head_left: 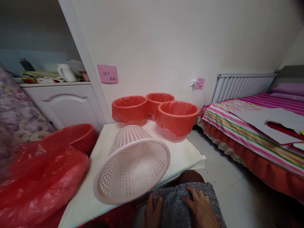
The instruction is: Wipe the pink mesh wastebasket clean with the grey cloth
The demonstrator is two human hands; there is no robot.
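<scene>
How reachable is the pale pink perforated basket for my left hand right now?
Probably yes: your left hand rests at your lap, the pale pink perforated basket lies tipped ahead, open toward you, and nothing visible stands between them.

A white wall [152,47] backs the bench [187,155]; off its right edge lie tiled floor [228,177] and a bed [220,117].

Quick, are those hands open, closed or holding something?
Left hand: open, at the grey cloth.
Right hand: open, fingers spread on that cloth.

Head-height view, forward and down
</scene>
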